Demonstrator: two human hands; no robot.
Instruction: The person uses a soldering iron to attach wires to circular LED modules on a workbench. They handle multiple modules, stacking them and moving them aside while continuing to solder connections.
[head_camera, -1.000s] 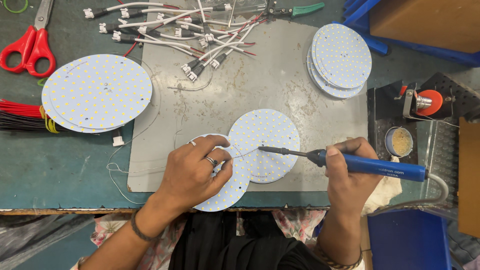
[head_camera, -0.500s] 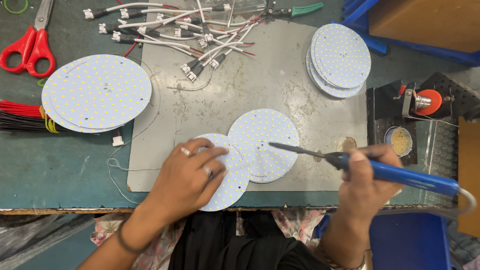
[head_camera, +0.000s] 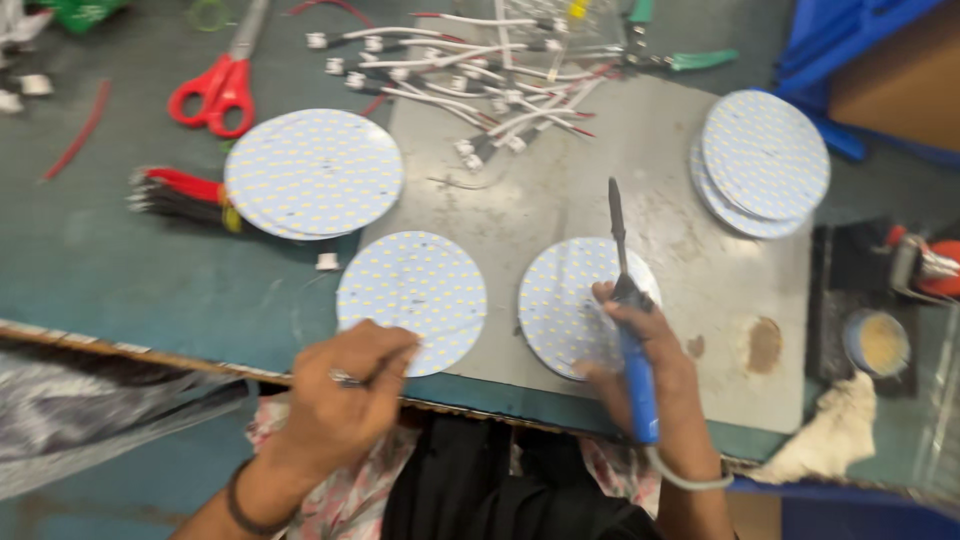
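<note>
**Discs pulled apart, iron swung upright**

Nearest the body, the left hand (head_camera: 345, 395) sits at the table's front edge with its fingers curled over the near rim of a round white LED disc (head_camera: 412, 300). Half a second ago this hand lay flat across that disc, which then overlapped its neighbour. Now the two discs lie side by side on the grey work mat (head_camera: 560, 190), clearly apart. Whether the fingers pinch the rim or only rest on it cannot be told.

The right hand (head_camera: 640, 345) is closed around the blue handle of a soldering iron (head_camera: 625, 300). Earlier the iron lay almost level, its tip pointing left across the bench. Now it stands nearly straight away from the person, with the dark tip reaching past the far edge of the second LED disc (head_camera: 580, 305). The hand rests on this disc's right part, and its fingertips touch the surface.

Farther out, left of the mat, a stack of discs (head_camera: 312, 172) lies on the green table (head_camera: 120, 260), partly covering a bundle of red and black wires (head_camera: 175, 195). Another stack of discs (head_camera: 762, 160) sits at the mat's far right corner. A small tin of yellowish paste (head_camera: 878, 343) stands to the right. Farthest away lie white connector leads (head_camera: 480, 70) and red-handled scissors (head_camera: 222, 85). The view has also shifted rightward since the earlier frames.
</note>
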